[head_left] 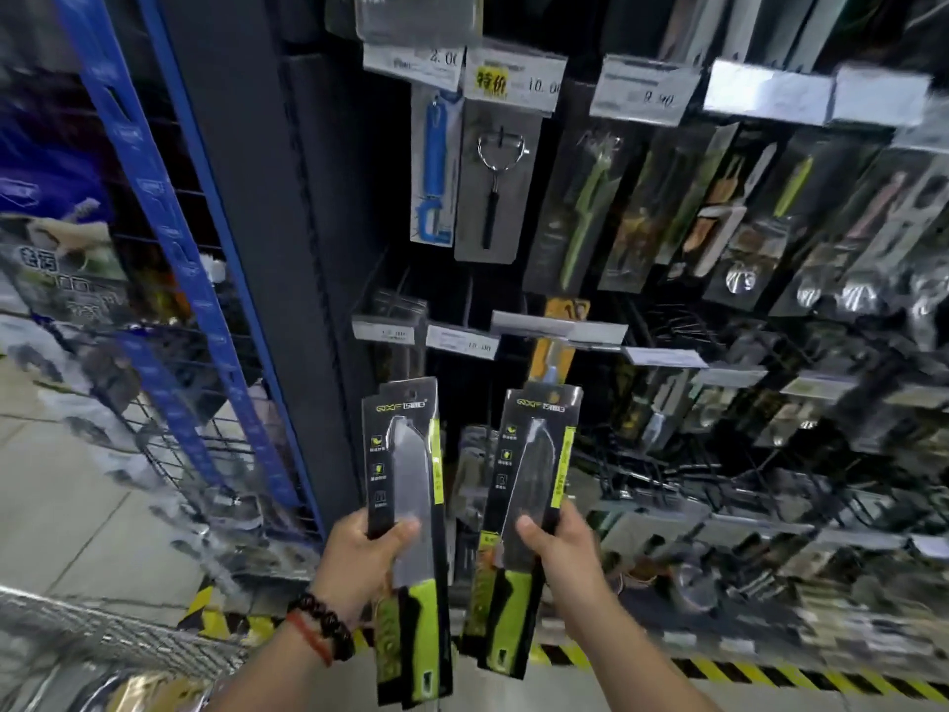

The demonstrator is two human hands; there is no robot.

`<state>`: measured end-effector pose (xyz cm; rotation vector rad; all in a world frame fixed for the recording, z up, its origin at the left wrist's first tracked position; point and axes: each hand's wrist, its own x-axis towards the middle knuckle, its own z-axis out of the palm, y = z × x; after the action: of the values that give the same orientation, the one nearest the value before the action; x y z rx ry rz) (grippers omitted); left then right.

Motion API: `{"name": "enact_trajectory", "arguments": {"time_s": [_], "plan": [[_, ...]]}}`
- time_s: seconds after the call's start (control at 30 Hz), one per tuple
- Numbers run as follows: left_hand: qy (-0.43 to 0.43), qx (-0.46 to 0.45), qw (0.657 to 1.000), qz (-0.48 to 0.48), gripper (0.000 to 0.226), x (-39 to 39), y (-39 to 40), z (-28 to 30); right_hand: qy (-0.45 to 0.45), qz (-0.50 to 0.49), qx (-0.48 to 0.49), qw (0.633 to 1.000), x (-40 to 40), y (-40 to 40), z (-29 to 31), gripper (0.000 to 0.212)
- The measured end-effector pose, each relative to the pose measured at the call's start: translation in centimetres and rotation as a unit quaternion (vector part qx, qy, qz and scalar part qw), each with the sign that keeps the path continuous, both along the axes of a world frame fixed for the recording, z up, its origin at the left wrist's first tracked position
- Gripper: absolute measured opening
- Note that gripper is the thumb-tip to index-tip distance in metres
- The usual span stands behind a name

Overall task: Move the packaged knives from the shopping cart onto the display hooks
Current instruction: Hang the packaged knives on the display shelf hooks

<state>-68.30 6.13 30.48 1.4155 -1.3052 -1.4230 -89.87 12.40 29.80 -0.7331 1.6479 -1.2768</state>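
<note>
Before the dark display wall, a person holds up two packaged knives, one in each hand. Their left hand (364, 552) is clasped round the left knife (408, 537) at mid-pack, thumb pressed across the front over the blade, fingers hidden behind. Their right hand (560, 547) grips the right knife (524, 526) the same way, thumb on the front. Both packs stand nearly upright, green handles down, hang holes at the top, side by side but apart. They sit in front of the lower rows, below the price tags (462, 341) of the middle rail. Higher up hang a blue peeler (436, 172) and a black-handled peeler (495, 182) under their own tags. A beaded bracelet (323, 624) circles the left wrist. At lower left, the cart (102, 634) shows its wire edge. Black-and-yellow tape (770, 670) runs along the floor under the shelving.
</note>
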Motion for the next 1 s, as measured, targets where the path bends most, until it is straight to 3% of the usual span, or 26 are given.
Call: {"name": "enact_trajectory", "arguments": {"time_s": [0.17,0.27,0.33,0.43,0.47,0.53,0.57,0.7,0.83,1.0], "plan": [[0.036,0.043,0.998,0.033,0.035,-1.8,-0.8,-0.2,-0.053,0.029,0.001,0.998,-2.0,-3.0,-1.1,0.025],[0.02,0.05,0.997,0.056,0.061,-2.5,-1.7,-0.6,-0.02,0.062,0.024,0.998,-2.3,-4.7,-1.3,0.025],[-0.001,0.05,0.997,0.063,0.073,-2.8,-2.6,-1.1,0.003,0.08,0.037,0.996,-2.4,-5.8,-1.7,0.04],[-0.011,0.048,0.996,0.07,0.057,-3.2,-3.6,-1.2,0.01,0.088,0.045,0.995,-2.7,-7.7,-3.3,0.075],[-0.013,0.049,0.996,0.07,0.051,-3.2,-4.0,-1.1,0.011,0.092,0.051,0.994,-2.8,-8.2,-3.1,0.066],[-0.016,0.046,0.996,0.07,0.04,-3.2,-4.5,-1.5,0.012,0.103,0.064,0.993,-2.4,-9.1,-2.6,0.025],[-0.014,0.04,0.997,0.07,0.043,-3.0,-4.8,-1.7,0.012,0.114,0.068,0.991,-2.4,-9.6,-2.6,0.016],[-0.025,0.036,0.996,0.076,0.042,-2.0,-6.4,-2.7,0.029,0.114,0.087,0.989,-1.8,-12.2,-3.4,0.01],[-0.007,0.057,0.996,0.07,0.005,-1.1,-8.5,-4.0,0.049,0.114,0.077,0.989,-1.0,-14.9,-3.4,0.012],[0.044,0.079,0.995,0.05,0.008,-0.5,-10.3,-3.8,0.059,0.108,0.053,0.991,0.0,-17.8,-2.8,0.013]]}}
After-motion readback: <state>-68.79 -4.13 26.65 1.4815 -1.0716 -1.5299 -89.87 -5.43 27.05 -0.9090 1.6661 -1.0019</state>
